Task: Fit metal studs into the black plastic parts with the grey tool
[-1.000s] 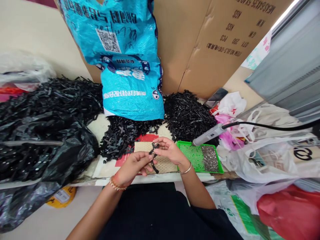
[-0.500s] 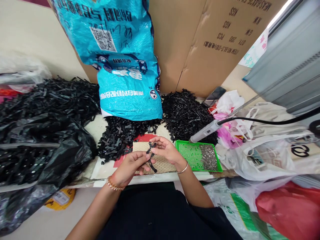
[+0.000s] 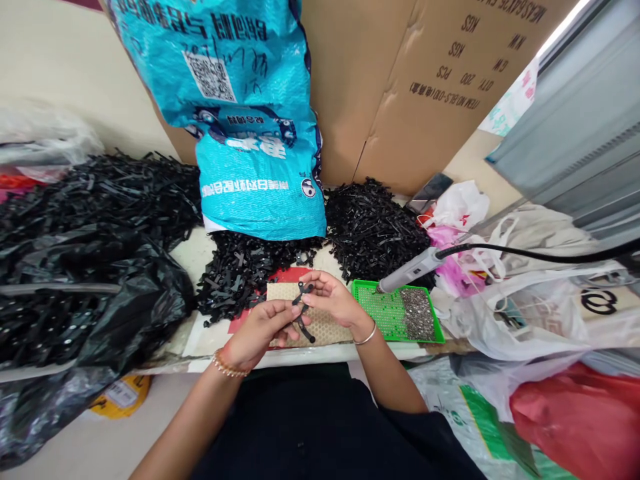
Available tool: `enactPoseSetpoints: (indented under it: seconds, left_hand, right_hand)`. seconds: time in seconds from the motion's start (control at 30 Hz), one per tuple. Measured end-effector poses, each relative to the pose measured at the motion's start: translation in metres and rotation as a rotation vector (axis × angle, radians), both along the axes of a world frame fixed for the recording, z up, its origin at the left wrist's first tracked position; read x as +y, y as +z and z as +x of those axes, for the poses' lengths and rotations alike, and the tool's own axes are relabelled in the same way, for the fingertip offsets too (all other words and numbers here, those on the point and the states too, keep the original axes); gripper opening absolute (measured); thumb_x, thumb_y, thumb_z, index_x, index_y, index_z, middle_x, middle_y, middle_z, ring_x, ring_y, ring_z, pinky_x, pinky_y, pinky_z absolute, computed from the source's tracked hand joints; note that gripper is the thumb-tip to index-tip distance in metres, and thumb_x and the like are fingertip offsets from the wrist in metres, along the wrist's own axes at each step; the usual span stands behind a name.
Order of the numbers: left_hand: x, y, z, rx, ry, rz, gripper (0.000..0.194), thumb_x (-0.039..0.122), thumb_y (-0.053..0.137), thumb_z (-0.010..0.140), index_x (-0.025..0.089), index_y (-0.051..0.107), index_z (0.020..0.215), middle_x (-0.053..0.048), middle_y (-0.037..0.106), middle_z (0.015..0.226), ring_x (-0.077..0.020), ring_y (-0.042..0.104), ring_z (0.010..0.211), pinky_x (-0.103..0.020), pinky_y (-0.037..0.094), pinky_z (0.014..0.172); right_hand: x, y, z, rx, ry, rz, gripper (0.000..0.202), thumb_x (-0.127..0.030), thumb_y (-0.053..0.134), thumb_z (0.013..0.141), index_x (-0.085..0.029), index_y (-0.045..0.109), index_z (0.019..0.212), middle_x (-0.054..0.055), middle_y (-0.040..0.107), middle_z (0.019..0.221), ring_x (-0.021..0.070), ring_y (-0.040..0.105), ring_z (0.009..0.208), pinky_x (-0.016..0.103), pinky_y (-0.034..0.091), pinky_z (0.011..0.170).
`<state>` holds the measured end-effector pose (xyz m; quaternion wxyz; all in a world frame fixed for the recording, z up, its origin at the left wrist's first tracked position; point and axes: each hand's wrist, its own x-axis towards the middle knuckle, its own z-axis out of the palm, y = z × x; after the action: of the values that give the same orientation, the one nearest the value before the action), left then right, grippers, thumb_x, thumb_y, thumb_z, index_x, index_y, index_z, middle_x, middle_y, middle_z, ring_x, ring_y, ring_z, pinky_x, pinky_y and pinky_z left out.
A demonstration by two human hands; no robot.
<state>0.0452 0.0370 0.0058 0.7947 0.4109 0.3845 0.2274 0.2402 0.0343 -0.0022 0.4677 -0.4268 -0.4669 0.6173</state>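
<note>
From my end I see almost no change over the last second: the left hand (image 3: 263,327) and right hand (image 3: 337,303) keep their fingers pinched on the crossed black strips (image 3: 305,329), held above the beige textured mat (image 3: 330,330) on the surface (image 3: 188,257), so handling seems unfinished.

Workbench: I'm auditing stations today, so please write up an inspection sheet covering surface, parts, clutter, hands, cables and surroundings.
Surface: cream workbench, partly covered; beige mat near the front edge.
Parts: black part, held; left pile, centre pile and right pile, all black; green tray with small metal pieces.
Clutter: blue bag partly hiding the centre pile; black plastic bag at left; white bag at right.
Hands: left hand and right hand both finger the black part.
Cables: black cable runs rightward from the grey tool.
Surroundings: brown cardboard behind; red bag low at right.
</note>
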Motion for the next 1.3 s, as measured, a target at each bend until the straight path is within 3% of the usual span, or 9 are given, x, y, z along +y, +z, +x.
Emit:
enactPoseSetpoints:
  seconds: [0.13, 0.33, 0.47, 0.57, 0.63, 0.83, 0.93, 1.13, 1.3]
  left_hand:
    - [-0.001, -0.003, 0.001, -0.02, 0.061, 0.003, 0.044, 0.052, 0.086, 0.069, 0.011, 0.074, 0.082, -0.005, 0.071, 0.07, -0.0065, 0.055, 0.05, -0.015, 0.036, 0.043]
    - [0.006, -0.021, 0.009, -0.017, 0.45, -0.001, 0.054, 0.04, 0.098, 0.052, 0.015, 0.069, 0.091, 0.0, 0.07, 0.066, -0.0113, 0.065, 0.06, -0.016, 0.049, 0.054]
    - [0.01, -0.027, 0.017, -0.12, 0.541, -0.109, 0.065, 0.028, 0.101, 0.043, 0.012, 0.073, 0.1, -0.002, 0.071, 0.068, -0.0109, 0.064, 0.057, -0.016, 0.051, 0.052]
    - [0.009, -0.034, 0.021, -0.187, 0.566, -0.2, 0.062, 0.019, 0.101, 0.038, 0.011, 0.076, 0.094, -0.004, 0.073, 0.072, -0.0104, 0.064, 0.056, -0.017, 0.053, 0.052]
    - [0.009, -0.037, 0.022, -0.204, 0.542, -0.217, 0.056, 0.019, 0.101, 0.039, 0.011, 0.077, 0.089, -0.005, 0.074, 0.075, -0.0101, 0.064, 0.057, -0.017, 0.053, 0.053]
    - [0.008, -0.014, 0.016, -0.146, 0.487, 0.013, 0.046, 0.032, 0.098, 0.05, 0.011, 0.079, 0.085, -0.005, 0.074, 0.071, -0.0073, 0.059, 0.055, -0.015, 0.048, 0.052]
    - [0.013, -0.006, 0.011, -0.11, 0.513, 0.078, 0.044, 0.033, 0.098, 0.05, 0.012, 0.077, 0.082, -0.004, 0.074, 0.069, -0.0089, 0.062, 0.057, -0.017, 0.051, 0.056]
    - [0.012, -0.004, 0.004, -0.119, 0.504, 0.055, 0.047, 0.036, 0.098, 0.05, 0.012, 0.077, 0.085, -0.006, 0.078, 0.082, -0.0121, 0.069, 0.069, -0.021, 0.057, 0.069]
    - [0.012, -0.005, 0.002, -0.073, 0.468, -0.001, 0.054, 0.043, 0.098, 0.047, 0.011, 0.072, 0.083, -0.006, 0.076, 0.075, -0.0147, 0.071, 0.064, -0.024, 0.06, 0.062]
  right_hand:
    - [-0.003, -0.002, -0.004, 0.005, -0.06, -0.04, 0.045, -0.037, 0.087, 0.068, -0.024, 0.065, 0.105, -0.001, 0.065, 0.098, 0.0111, 0.06, 0.085, 0.029, 0.05, 0.087]
    - [-0.007, -0.02, -0.011, 0.007, -0.236, -0.046, 0.048, -0.046, 0.091, 0.062, -0.02, 0.065, 0.094, 0.002, 0.067, 0.09, 0.0131, 0.061, 0.08, 0.028, 0.049, 0.078]
    - [-0.011, -0.034, -0.021, 0.006, -0.289, 0.021, 0.045, -0.055, 0.084, 0.069, -0.019, 0.065, 0.091, 0.003, 0.066, 0.087, 0.0153, 0.062, 0.081, 0.03, 0.05, 0.079]
    - [-0.014, -0.039, -0.025, -0.072, -0.352, 0.201, 0.041, -0.057, 0.077, 0.077, -0.019, 0.067, 0.089, 0.005, 0.065, 0.094, 0.018, 0.063, 0.092, 0.032, 0.05, 0.086]
    - [-0.015, -0.038, -0.024, -0.107, -0.346, 0.235, 0.039, -0.057, 0.075, 0.079, -0.019, 0.067, 0.088, 0.005, 0.063, 0.091, 0.0172, 0.062, 0.088, 0.032, 0.05, 0.083]
    - [-0.012, -0.006, -0.021, -0.095, -0.317, 0.042, 0.042, -0.059, 0.081, 0.069, -0.021, 0.068, 0.085, -0.001, 0.063, 0.076, 0.0111, 0.055, 0.064, 0.027, 0.048, 0.063]
    - [-0.004, 0.005, -0.018, -0.032, -0.272, -0.035, 0.038, -0.05, 0.086, 0.066, -0.021, 0.07, 0.085, -0.001, 0.066, 0.08, 0.0101, 0.059, 0.069, 0.025, 0.051, 0.067]
    - [0.004, 0.005, -0.014, 0.014, -0.189, -0.115, 0.032, -0.036, 0.089, 0.064, -0.021, 0.071, 0.086, -0.001, 0.069, 0.083, 0.0098, 0.063, 0.072, 0.023, 0.053, 0.064]
    - [0.01, 0.001, -0.014, 0.032, -0.194, -0.133, 0.034, -0.036, 0.092, 0.06, -0.02, 0.071, 0.081, -0.003, 0.068, 0.075, 0.0077, 0.06, 0.064, 0.02, 0.05, 0.058]
